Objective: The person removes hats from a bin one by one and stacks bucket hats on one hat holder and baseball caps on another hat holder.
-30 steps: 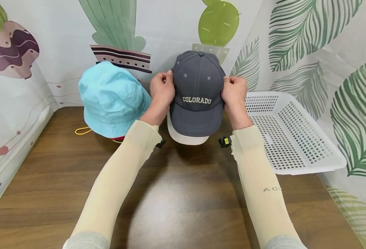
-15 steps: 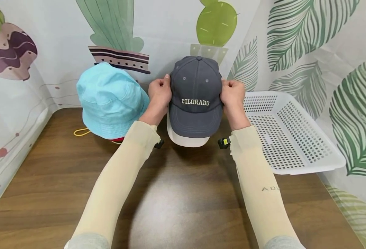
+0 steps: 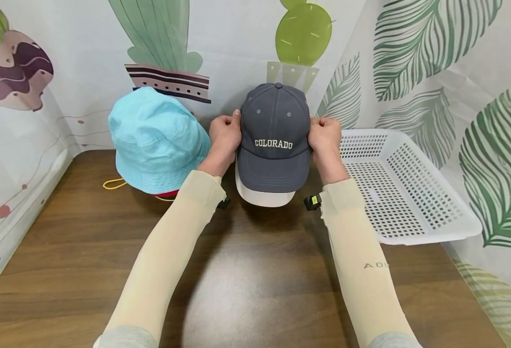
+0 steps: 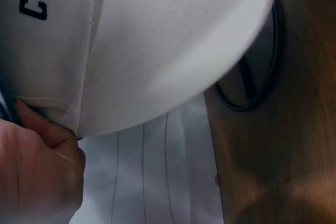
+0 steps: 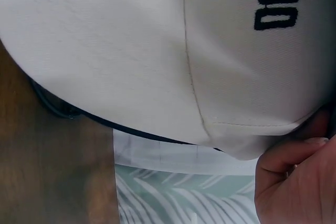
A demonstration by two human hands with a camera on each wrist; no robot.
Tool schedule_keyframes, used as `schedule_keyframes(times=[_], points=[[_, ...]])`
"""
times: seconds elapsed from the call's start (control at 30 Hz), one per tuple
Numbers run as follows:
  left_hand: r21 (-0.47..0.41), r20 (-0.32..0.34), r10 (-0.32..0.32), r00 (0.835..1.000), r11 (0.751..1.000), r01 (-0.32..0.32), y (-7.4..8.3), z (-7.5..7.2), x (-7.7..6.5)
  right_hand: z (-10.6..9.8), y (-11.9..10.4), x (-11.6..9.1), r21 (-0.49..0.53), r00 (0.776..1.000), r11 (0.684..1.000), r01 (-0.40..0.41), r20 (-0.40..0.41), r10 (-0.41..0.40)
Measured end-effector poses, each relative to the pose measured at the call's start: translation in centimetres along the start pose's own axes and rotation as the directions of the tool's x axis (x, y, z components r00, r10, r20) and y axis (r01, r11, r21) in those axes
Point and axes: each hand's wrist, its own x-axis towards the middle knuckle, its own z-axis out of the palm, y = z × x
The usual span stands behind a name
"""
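Observation:
In the head view a dark grey baseball cap (image 3: 275, 121) lettered COLORADO sits over a white cap (image 3: 266, 198), whose brim shows below the grey one. My left hand (image 3: 226, 137) pinches the left side of the grey cap, thumb uppermost. On the opposite side my right hand (image 3: 326, 137) pinches its edge. Both wrist views look at the white cap with dark lettering; the fingers there lie close against its lower rim. A light blue bucket hat (image 3: 157, 140) is left of my left hand, with a red edge and yellow cord beneath it.
A white perforated plastic basket (image 3: 447, 193) stands on the right of the wooden table (image 3: 247, 280). Behind the hats rises a patterned cloth backdrop (image 3: 234, 38). A black loop (image 4: 247, 106) shows under the white brim in the left wrist view.
The grey cap has come down a little over the white one, and both hands have lowered with it, still gripping its sides. The bucket hat and basket have stayed put.

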Motion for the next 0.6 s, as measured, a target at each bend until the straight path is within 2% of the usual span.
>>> schedule_keyframes(times=[0.13,0.3,0.6], points=[[0.013,-0.010,0.024,1.000,1.000,-0.024,-0.3,0.1,0.1,0.1,0.4,0.1,-0.021,1.000,1.000,0.008,-0.019,-0.008],[0.083,-0.013,0.050,0.999,0.995,-0.048,-0.9,0.3,0.0,0.2,0.9,0.1,-0.052,0.999,0.999,0.017,-0.038,-0.019],[0.240,-0.041,0.122,0.992,0.965,-0.109,-1.5,0.4,0.1,0.4,1.6,-0.2,-0.086,0.998,0.996,0.016,-0.057,-0.021]])
